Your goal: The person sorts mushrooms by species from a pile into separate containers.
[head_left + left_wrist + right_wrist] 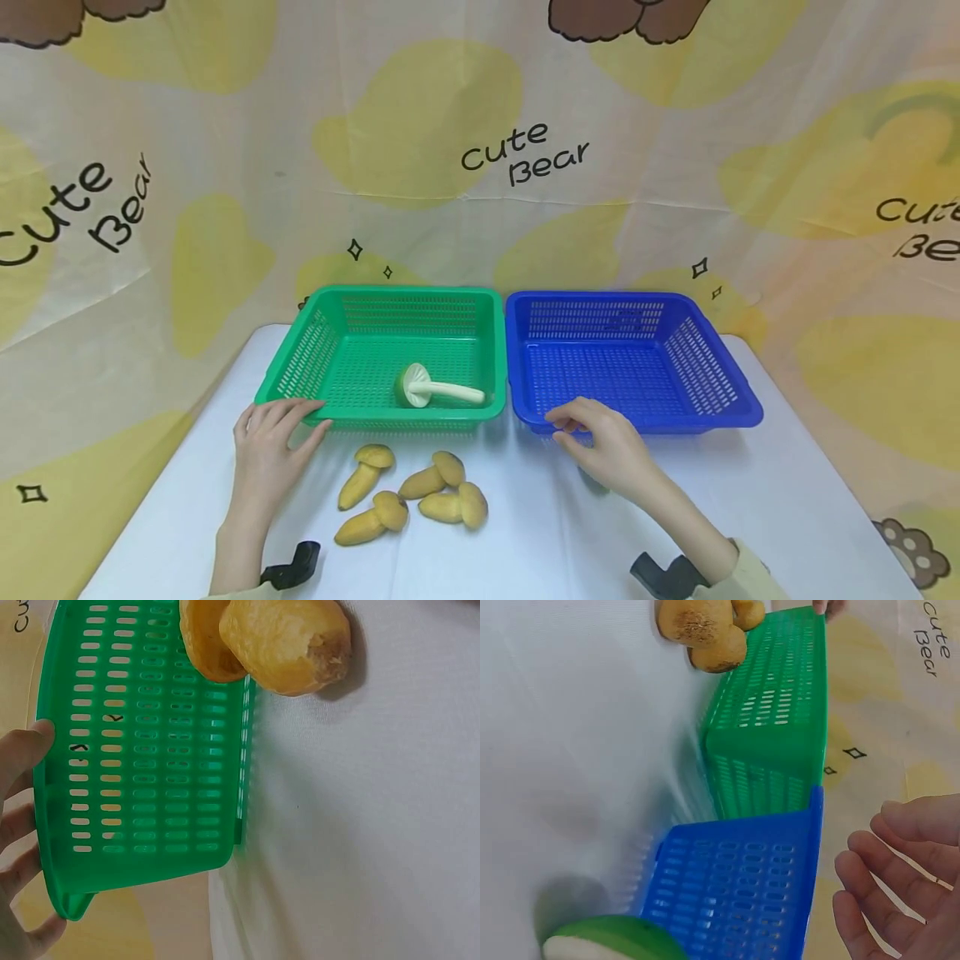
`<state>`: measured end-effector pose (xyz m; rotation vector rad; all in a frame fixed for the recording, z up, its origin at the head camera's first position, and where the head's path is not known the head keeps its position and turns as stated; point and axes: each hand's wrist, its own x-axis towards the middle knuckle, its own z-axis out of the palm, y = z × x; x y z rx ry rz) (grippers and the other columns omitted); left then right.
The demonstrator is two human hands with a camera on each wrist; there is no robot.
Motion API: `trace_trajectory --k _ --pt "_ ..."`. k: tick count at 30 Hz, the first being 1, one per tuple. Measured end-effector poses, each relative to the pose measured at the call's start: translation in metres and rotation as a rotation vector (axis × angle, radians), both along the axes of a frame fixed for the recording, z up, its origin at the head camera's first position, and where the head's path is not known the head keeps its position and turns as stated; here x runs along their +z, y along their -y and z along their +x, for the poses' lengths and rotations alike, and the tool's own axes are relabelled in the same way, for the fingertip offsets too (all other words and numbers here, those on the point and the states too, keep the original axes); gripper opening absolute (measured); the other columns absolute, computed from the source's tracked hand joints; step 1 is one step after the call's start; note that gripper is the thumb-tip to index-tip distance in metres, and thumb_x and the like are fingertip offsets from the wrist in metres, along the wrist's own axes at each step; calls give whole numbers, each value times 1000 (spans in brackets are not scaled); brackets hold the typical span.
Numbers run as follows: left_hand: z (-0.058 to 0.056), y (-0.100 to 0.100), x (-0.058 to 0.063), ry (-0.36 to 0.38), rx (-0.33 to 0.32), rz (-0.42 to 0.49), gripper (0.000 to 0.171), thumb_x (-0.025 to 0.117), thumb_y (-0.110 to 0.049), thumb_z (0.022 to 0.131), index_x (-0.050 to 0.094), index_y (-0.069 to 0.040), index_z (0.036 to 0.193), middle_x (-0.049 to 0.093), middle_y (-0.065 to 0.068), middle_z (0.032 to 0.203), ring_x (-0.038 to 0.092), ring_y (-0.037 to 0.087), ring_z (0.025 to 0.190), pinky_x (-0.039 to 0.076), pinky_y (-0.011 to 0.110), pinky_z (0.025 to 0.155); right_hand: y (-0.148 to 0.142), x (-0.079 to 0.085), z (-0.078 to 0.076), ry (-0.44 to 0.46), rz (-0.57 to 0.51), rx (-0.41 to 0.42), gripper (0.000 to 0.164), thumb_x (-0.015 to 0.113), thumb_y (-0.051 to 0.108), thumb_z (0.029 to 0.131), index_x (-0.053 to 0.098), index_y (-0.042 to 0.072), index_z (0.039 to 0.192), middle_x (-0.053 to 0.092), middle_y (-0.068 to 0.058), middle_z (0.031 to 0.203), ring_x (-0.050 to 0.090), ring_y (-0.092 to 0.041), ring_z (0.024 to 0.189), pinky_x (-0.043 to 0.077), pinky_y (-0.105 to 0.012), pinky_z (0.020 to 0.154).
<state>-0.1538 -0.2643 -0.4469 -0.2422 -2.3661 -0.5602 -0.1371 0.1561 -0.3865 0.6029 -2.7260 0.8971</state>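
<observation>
My left hand [273, 442] touches the front left rim of the green basket [491, 350], fingers fairly straight and spread; in the left wrist view the fingertips [37, 739] lie right at the rim. Inside that basket is a toy mushroom [450, 390] with a green cap and white stem. My right hand [607, 442] hovers by the front rim of the blue basket [723, 417], fingers loosely bent, holding nothing. Below it, mostly hidden in the head view, a green-and-white object [622, 937] lies on the table.
Several yellow-brown toy mushrooms [453, 506] lie on the white tablecloth [540, 533] in front of the green basket. The two baskets stand side by side at the back of the table, before a printed cloth backdrop [420, 125].
</observation>
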Motion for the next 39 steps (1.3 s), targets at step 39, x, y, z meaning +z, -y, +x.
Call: trace_trajectory --k 39 --pt "0 1 -2 -7 -8 9 34 82 -12 70 70 -12 102 67 13 102 51 33 104 25 65 103 -83 -60 36 78 126 -299 30 75 7 75 66 12 104 69 -3 98 64 -22 90 53 -44 73"
